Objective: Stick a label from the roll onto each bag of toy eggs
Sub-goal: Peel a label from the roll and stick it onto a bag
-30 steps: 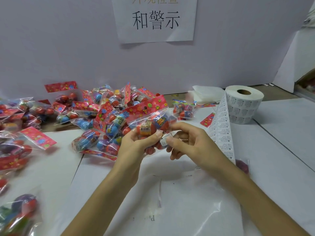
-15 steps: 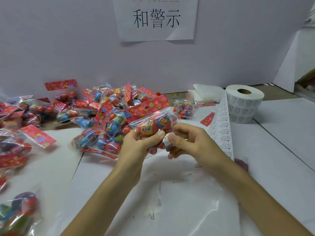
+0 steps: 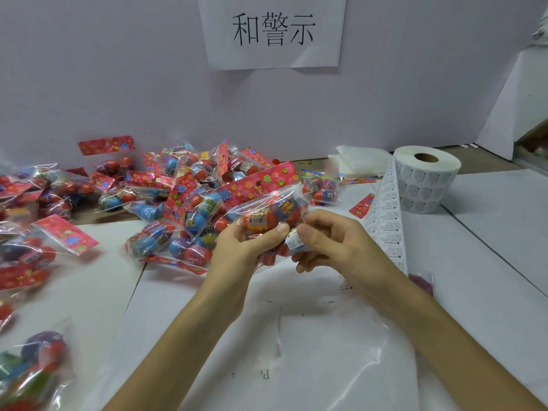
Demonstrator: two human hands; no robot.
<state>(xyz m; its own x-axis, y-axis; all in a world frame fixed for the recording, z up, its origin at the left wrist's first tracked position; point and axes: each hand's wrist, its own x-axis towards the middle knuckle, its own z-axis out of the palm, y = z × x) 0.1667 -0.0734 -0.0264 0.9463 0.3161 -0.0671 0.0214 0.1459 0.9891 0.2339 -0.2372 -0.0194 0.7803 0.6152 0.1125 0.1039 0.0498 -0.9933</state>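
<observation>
at the centre of the frame, a person's left hand [image 3: 246, 253] is gripping a clear bag [image 3: 267, 216] of toy eggs, thumb and fingers curled round it, while the right hand [image 3: 338, 247] is pinching a small white label [image 3: 293, 241] against the bag's lower right corner. the step in hand appears to be the sticking itself: the label is touching the plastic, though whether it is fully pressed down cannot be told. the next move is probably calling for a firm rub of the thumb to flatten the label over the curved eggs, then setting the bag aside and peeling a fresh label from the strip [image 3: 385, 221] trailing down from the roll [image 3: 427, 179] at the right of the frame. the held bag is showing an orange-red egg with a barcode and a blue-wrapped one beside it. behind the hands, at centre left, a pile of bags [image 3: 184, 188] is lying on the table [image 3: 489, 262], each holding red, blue or purple eggs; more bags [image 3: 29, 229] are spreading along the left edge. which of them are already carrying labels cannot be told.
</observation>
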